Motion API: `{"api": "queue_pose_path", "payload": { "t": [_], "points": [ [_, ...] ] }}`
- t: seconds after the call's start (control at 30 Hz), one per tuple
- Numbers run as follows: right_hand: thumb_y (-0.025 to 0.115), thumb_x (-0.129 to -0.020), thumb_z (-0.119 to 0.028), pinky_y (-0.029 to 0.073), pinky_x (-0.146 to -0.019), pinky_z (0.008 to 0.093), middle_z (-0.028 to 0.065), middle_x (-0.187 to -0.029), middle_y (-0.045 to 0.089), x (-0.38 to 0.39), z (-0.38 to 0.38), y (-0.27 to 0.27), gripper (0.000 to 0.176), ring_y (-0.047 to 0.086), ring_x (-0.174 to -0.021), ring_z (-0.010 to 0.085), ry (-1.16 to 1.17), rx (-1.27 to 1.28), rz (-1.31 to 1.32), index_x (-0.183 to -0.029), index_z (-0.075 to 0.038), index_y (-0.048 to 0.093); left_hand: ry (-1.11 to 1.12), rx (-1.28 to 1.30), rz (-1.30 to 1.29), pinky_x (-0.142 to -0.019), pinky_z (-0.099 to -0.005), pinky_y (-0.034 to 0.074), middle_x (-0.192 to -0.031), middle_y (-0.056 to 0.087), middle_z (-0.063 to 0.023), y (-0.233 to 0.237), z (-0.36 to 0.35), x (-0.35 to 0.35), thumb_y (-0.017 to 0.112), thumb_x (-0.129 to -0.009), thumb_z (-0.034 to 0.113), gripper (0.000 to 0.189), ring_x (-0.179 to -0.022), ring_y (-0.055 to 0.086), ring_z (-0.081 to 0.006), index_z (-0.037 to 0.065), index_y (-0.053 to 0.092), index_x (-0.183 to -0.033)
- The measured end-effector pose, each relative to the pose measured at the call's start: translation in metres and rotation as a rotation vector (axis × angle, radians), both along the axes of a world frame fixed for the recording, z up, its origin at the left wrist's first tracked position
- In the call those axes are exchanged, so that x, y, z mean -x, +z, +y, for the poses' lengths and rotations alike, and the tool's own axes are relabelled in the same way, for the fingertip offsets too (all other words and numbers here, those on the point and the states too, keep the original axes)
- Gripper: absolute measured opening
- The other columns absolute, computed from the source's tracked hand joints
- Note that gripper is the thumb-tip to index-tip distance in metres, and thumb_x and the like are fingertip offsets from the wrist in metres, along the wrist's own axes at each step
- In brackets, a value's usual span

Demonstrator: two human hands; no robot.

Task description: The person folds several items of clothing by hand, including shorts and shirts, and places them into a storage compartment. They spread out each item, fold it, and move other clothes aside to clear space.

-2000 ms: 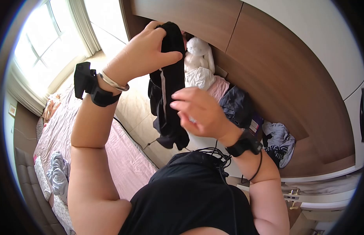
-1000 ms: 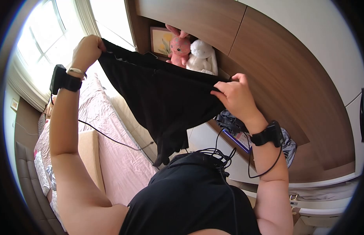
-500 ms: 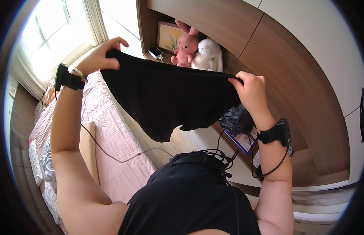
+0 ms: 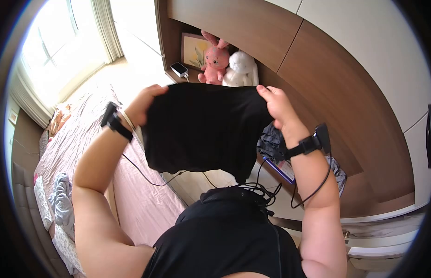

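Garment of plain black cloth point(image 4: 206, 129), held up & spread btwn both hands, in front of the torso. L hand point(image 4: 148, 104) grips its upper L corner; R hand point(image 4: 279, 106) pinches upper R corner, thumb on top. Beyond, in brown wooden shelf unit point(image 4: 171, 41): pink plush rabbit point(image 4: 216, 60), white plush rabbit point(image 4: 241, 69), framed flower pic point(image 4: 193, 48). Crumpled dark grey cloth point(image 4: 270, 141) near R hand; bed w/ pink sheet point(image 4: 141, 199) on L side.

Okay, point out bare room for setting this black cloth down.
The bed's pink sheet looks bare between the left arm and the floor strip. The shelf is crowded: pink rabbit, white rabbit, picture, device, and, farther right, dark clothes.
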State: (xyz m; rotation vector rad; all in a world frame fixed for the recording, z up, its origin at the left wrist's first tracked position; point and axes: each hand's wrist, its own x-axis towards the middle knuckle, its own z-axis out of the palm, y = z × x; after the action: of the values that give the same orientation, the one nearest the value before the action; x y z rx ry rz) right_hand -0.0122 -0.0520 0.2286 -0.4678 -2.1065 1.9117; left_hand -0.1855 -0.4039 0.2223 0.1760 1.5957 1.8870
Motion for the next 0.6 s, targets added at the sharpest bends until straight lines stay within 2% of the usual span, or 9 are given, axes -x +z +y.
{"api": "queue_pose_path", "payload": {
  "t": [0.07,0.17,0.27,0.3,0.4,0.43,0.47,0.57,0.6],
  "points": [
    [0.065,-0.102,-0.038,0.049,-0.08,0.0306,0.0041,-0.093,0.07,0.005,-0.031,-0.004,0.045,0.059,-0.085,0.0114,0.031,-0.134,0.118,-0.114,0.006,0.069,0.031,-0.122,-0.026,-0.078,-0.032,0.058,-0.093,0.069,-0.0025,-0.006,0.024,-0.042,0.066,-0.1,0.022,0.013,-0.082,0.068,-0.0138,0.009,0.066,-0.103],
    [0.066,-0.1,-0.034,0.051,-0.075,0.0388,0.0196,-0.081,0.068,0.002,-0.085,0.003,0.037,0.064,-0.075,0.0281,0.147,-0.397,0.271,-0.107,0.003,0.066,0.035,-0.285,-0.033,-0.079,-0.0305,0.058,-0.098,0.068,-0.0027,0.026,0.049,-0.107,0.057,-0.106,0.022,0.017,-0.087,0.069,-0.0126,0.008,0.062,-0.112],
    [0.065,-0.101,-0.034,0.051,-0.074,0.0384,0.0179,-0.078,0.065,-0.006,-0.113,0.017,0.039,0.063,-0.074,0.0272,0.233,-0.58,0.275,-0.097,0.004,0.06,-0.131,-0.39,0.026,-0.084,-0.0314,0.057,-0.107,0.065,-0.004,0.028,0.056,-0.122,0.054,-0.107,0.027,0.028,-0.096,0.066,-0.0142,0.005,0.057,-0.124],
    [0.066,-0.1,-0.037,0.051,-0.074,0.037,0.0154,-0.079,0.065,-0.004,-0.112,0.017,0.042,0.062,-0.076,0.0246,0.248,-0.421,0.271,-0.095,0.003,0.057,-0.129,-0.394,0.031,-0.084,-0.0314,0.057,-0.107,0.065,-0.004,0.031,0.054,-0.122,0.054,-0.107,0.027,0.028,-0.096,0.066,-0.0142,0.005,0.057,-0.124],
    [0.07,-0.097,-0.041,0.051,-0.074,0.0334,0.01,-0.085,0.065,-0.01,-0.107,0.022,0.045,0.061,-0.08,0.0182,0.304,-0.12,0.226,-0.097,0.001,0.055,-0.459,-0.596,0.022,-0.103,-0.0325,0.049,-0.141,0.057,-0.0116,0.043,0.047,-0.126,0.051,-0.108,0.028,0.05,-0.125,0.058,-0.0169,-0.004,0.047,-0.146],
    [0.072,-0.096,-0.043,0.051,-0.074,0.0312,0.007,-0.089,0.065,-0.015,-0.105,0.026,0.046,0.06,-0.083,0.0143,0.343,0.019,0.187,-0.1,0.0,0.056,-0.46,-0.595,0.02,-0.103,-0.0325,0.049,-0.141,0.057,-0.0116,0.041,0.045,-0.126,0.051,-0.108,0.028,0.05,-0.125,0.058,-0.0169,-0.004,0.047,-0.146],
    [0.077,-0.091,-0.035,0.051,-0.074,0.0278,0.0036,-0.095,0.064,-0.018,-0.104,0.029,0.043,0.059,-0.088,0.0094,0.372,-0.197,0.111,-0.109,-0.002,0.056,-0.484,-0.455,0.038,-0.103,-0.0332,0.05,-0.141,0.058,-0.0133,0.036,0.041,-0.126,0.051,-0.108,0.027,0.05,-0.125,0.059,-0.0184,-0.006,0.049,-0.144],
    [0.079,-0.087,-0.022,0.052,-0.076,0.0279,0.0051,-0.094,0.064,-0.026,-0.106,0.034,0.039,0.062,-0.088,0.0105,0.558,-0.17,0.143,-0.112,-0.002,0.057,-0.56,-0.199,0.191,-0.095,-0.0316,0.053,-0.127,0.066,-0.012,0.044,0.031,-0.109,0.059,-0.103,0.023,0.038,-0.114,0.064,-0.0175,-0.003,0.063,-0.131],
    [0.08,-0.082,-0.011,0.052,-0.08,0.0309,0.0072,-0.095,0.065,-0.024,-0.103,0.028,0.041,0.064,-0.092,0.0159,0.638,-0.107,0.11,-0.115,-0.002,0.057,-0.433,0.047,0.56,-0.091,-0.03,0.053,-0.119,0.068,-0.0105,0.043,0.027,-0.096,0.067,-0.097,0.023,0.036,-0.106,0.065,-0.0169,0.0,0.065,-0.125]
  ]
}}
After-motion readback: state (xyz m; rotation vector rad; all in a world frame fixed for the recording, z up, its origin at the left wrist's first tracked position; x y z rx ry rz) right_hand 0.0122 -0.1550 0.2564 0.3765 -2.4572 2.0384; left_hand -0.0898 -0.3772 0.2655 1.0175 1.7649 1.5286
